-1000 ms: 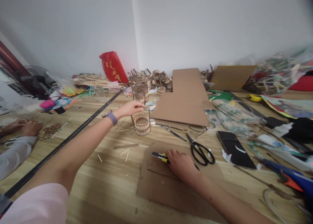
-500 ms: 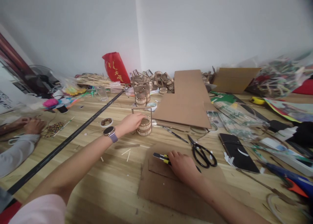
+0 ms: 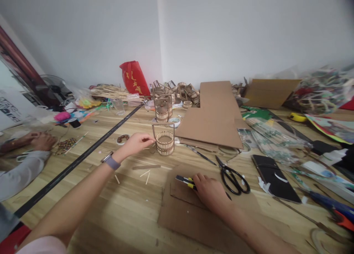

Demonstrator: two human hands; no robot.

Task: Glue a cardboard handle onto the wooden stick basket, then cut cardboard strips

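Note:
A small bucket-like basket of pale and brown strips with a square handle stands upright on the table. My left hand, a watch on its wrist, is at the basket's left side. Its thumb and fingers are pinched together by the foot of the handle; whether they touch it or hold something small I cannot make out. My right hand is closed around a black and yellow utility knife. That hand rests on a piece of brown cardboard, the knife's tip pointing left.
Black-handled scissors and a phone lie to the right. Behind stand a large cardboard sheet, more baskets and a red bag. A bowl of brown pieces sits left. A co-worker's hands are at far left.
My left hand has drawn back leftward from the basket's rim to beside its handle. The basket stays in place. My right hand keeps the knife. The view has shifted slightly.

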